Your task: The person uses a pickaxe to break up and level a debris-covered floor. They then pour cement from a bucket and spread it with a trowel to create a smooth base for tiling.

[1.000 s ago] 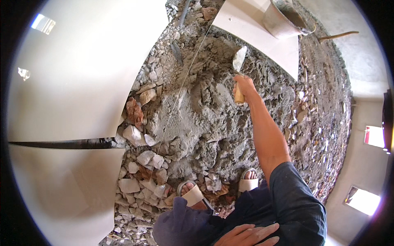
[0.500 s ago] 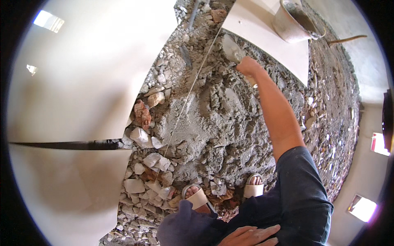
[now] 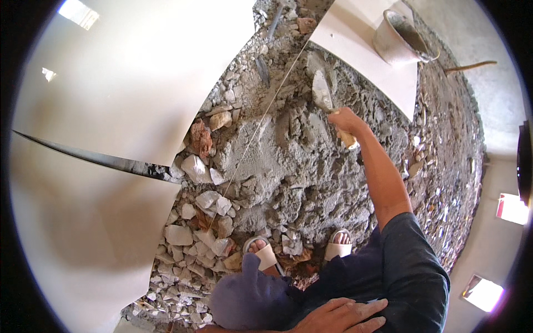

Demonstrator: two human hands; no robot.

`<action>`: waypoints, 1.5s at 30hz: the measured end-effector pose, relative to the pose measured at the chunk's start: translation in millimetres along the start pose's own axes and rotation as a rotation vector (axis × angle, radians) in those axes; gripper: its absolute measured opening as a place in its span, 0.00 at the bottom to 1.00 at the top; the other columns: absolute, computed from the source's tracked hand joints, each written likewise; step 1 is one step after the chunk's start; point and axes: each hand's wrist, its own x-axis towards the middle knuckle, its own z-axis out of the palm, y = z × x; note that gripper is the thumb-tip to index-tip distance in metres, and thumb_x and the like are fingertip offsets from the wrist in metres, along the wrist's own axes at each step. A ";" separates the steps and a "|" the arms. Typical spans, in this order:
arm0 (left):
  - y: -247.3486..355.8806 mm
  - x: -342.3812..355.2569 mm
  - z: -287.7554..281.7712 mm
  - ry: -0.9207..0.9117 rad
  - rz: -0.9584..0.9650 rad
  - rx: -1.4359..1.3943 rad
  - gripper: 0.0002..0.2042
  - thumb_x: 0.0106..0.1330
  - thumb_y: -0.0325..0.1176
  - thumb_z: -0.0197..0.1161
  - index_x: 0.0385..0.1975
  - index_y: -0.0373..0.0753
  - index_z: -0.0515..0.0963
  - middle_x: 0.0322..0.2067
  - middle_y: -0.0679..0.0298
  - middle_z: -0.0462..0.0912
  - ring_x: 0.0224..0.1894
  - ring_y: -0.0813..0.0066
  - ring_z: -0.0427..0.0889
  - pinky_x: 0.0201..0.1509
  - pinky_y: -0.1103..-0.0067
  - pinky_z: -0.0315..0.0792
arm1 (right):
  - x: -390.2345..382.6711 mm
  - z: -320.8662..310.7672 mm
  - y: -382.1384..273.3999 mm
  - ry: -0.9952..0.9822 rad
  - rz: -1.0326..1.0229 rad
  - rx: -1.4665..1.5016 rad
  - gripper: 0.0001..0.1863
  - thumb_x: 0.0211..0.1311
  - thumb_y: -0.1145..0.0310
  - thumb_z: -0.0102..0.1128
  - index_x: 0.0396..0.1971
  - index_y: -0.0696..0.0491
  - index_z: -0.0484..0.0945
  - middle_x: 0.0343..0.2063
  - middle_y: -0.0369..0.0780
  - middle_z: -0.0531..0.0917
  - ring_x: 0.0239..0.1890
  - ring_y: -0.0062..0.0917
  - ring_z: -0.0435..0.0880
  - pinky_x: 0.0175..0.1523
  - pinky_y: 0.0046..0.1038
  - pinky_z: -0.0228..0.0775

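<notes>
My right hand [image 3: 347, 121] is closed around the wooden handle of a trowel [image 3: 321, 90]. Its pointed metal blade, smeared with grey, faces away from me over rough wet mortar [image 3: 300, 161]. Near the bottom edge my left hand [image 3: 340, 317] lies with fingers stretched out against my dark clothing, holding nothing. A taut string [image 3: 260, 123] runs slantwise across the mortar, left of the trowel. To the right of the blade is the edge of a pale tile [image 3: 355, 41].
A mortar-stained bucket [image 3: 395, 41] stands on the far tile. Large glossy tiles [image 3: 127, 89] cover the left, with a dark gap between two. Broken stones [image 3: 183, 235] border the mortar. My sandalled feet [image 3: 266, 254] are at its near edge. A stick [image 3: 472, 67] juts out beside the right wall.
My right hand has drawn the trowel slightly nearer to me, and its blade now shows clear of the mortar surface behind it. The view has shifted a little. My left hand stays on my clothing.
</notes>
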 end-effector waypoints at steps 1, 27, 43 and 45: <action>1.1 -1.0 -0.7 -0.010 0.006 -0.009 0.19 0.55 0.37 0.63 0.47 0.39 0.71 0.54 0.53 0.72 0.45 0.64 0.76 0.49 0.70 0.68 | -1.6 7.6 3.3 -0.038 -0.013 0.018 0.17 0.48 0.65 0.54 0.28 0.67 0.75 0.20 0.48 0.80 0.16 0.31 0.80 0.20 0.33 0.73; 6.8 -5.1 11.4 -0.033 -0.076 0.078 0.20 0.56 0.35 0.64 0.48 0.39 0.70 0.53 0.49 0.71 0.46 0.60 0.76 0.48 0.69 0.67 | 24.4 -4.0 1.8 0.483 0.169 -0.532 0.21 0.59 0.64 0.49 0.50 0.59 0.67 0.44 0.51 0.79 0.46 0.43 0.81 0.49 0.40 0.74; 16.4 -13.3 22.2 -0.124 -0.006 0.101 0.15 0.55 0.40 0.63 0.41 0.43 0.74 0.53 0.58 0.73 0.47 0.69 0.74 0.52 0.71 0.65 | -59.4 105.5 11.2 0.434 -0.007 -0.530 0.17 0.58 0.66 0.49 0.47 0.56 0.69 0.42 0.48 0.78 0.37 0.42 0.83 0.40 0.38 0.76; 18.1 -16.4 22.2 -0.103 0.022 0.098 0.15 0.55 0.40 0.63 0.41 0.43 0.74 0.53 0.58 0.73 0.47 0.69 0.74 0.52 0.71 0.65 | -68.0 83.2 24.9 0.408 -0.017 -0.473 0.17 0.59 0.63 0.50 0.46 0.56 0.69 0.39 0.47 0.79 0.33 0.39 0.83 0.37 0.37 0.76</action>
